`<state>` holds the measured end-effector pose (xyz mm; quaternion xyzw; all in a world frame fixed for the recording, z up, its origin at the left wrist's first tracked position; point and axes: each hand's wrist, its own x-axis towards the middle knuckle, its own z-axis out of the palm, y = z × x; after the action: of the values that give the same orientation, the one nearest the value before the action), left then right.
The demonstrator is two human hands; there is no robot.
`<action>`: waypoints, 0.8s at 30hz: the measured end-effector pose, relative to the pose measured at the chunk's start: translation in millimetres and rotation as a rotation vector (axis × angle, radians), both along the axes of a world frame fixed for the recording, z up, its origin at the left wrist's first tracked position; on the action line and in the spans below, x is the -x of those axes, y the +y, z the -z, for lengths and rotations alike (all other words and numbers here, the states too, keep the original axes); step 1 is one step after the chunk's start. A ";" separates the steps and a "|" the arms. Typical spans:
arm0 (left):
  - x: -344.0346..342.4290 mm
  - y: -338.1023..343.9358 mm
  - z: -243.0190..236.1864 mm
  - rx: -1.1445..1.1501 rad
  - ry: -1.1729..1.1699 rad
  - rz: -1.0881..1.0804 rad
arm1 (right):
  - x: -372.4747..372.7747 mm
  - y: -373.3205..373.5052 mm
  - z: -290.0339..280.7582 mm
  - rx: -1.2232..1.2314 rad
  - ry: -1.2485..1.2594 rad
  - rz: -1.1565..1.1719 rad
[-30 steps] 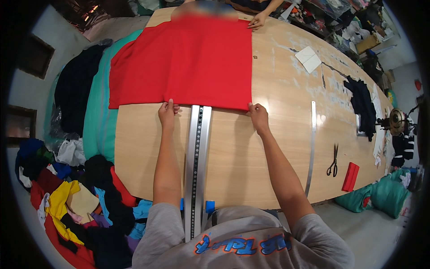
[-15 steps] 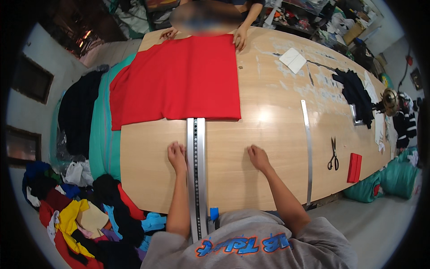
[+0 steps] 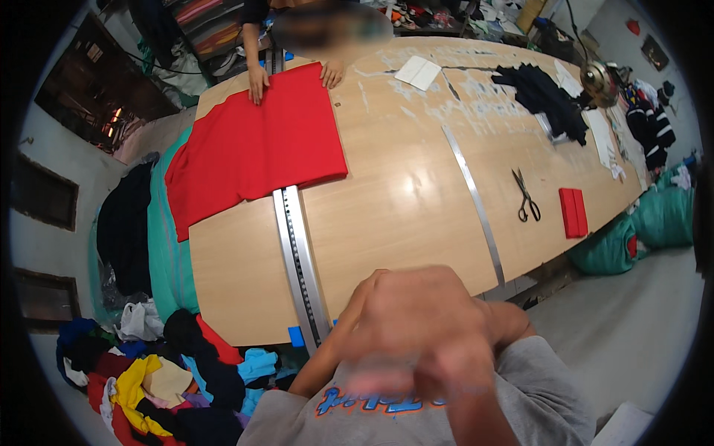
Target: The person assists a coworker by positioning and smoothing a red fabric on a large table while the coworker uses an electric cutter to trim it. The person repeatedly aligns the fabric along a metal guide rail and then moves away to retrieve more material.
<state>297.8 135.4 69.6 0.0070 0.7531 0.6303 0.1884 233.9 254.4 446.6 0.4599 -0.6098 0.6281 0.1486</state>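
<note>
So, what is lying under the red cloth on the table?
The red cloth covers the far end of the long metal ruler and part of the wooden table. Its left side drapes over teal fabric. Anything else beneath is hidden.

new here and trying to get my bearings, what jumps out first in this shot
A blurred hand raised close to the camera fills the lower middle. Behind it, a red cloth lies spread over the far left of the long wooden table, a metal ruler running from its near edge toward the person.
</note>
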 end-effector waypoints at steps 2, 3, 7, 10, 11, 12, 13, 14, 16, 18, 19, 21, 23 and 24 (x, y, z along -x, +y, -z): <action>-22.2 11.7 56.2 0.222 0.025 0.054 | -23.5 -1.4 -30.9 0.094 0.090 0.000; -21.6 13.5 74.8 0.229 0.011 0.050 | -31.8 1.9 -36.9 0.128 0.119 0.000; -18.5 8.0 84.0 -0.048 -0.151 -0.133 | -45.2 4.0 -43.7 0.278 0.119 -0.064; -25.7 7.8 84.7 -0.146 -0.129 -0.149 | -58.4 -6.7 -35.6 0.409 0.172 0.022; -26.7 7.0 85.5 -0.135 -0.131 -0.164 | -64.2 0.1 -36.9 0.348 0.141 0.012; -26.8 4.0 86.2 -0.123 -0.132 -0.178 | -68.6 5.1 -39.6 0.292 0.112 0.000; -30.1 4.5 88.4 -0.120 -0.136 -0.202 | -77.3 23.5 -57.0 0.135 -0.008 -0.064; -27.5 8.0 83.9 -0.122 -0.149 -0.199 | -81.0 30.5 -60.4 0.080 -0.057 -0.081; -25.1 10.0 76.3 -0.117 -0.175 -0.197 | -87.9 36.7 -59.0 0.069 -0.092 -0.084; -21.2 9.9 71.0 -0.097 -0.164 -0.171 | -92.4 39.5 -58.6 0.105 -0.087 -0.064; -22.1 9.3 72.1 -0.088 -0.161 -0.163 | -94.5 41.7 -62.4 0.091 -0.100 -0.057; -23.4 7.4 74.2 -0.096 -0.161 -0.168 | -93.2 40.3 -65.5 0.176 -0.042 -0.047; -23.3 7.1 76.3 -0.109 -0.158 -0.171 | -85.0 27.7 -62.8 0.327 0.090 -0.027; -23.4 5.3 77.0 -0.116 -0.155 -0.173 | -83.4 22.1 -60.0 0.385 0.151 -0.010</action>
<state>321.2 140.6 -7.4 -0.0957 0.6965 0.6852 0.1902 317.3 276.6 506.6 0.4720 -0.4632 0.6975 0.2761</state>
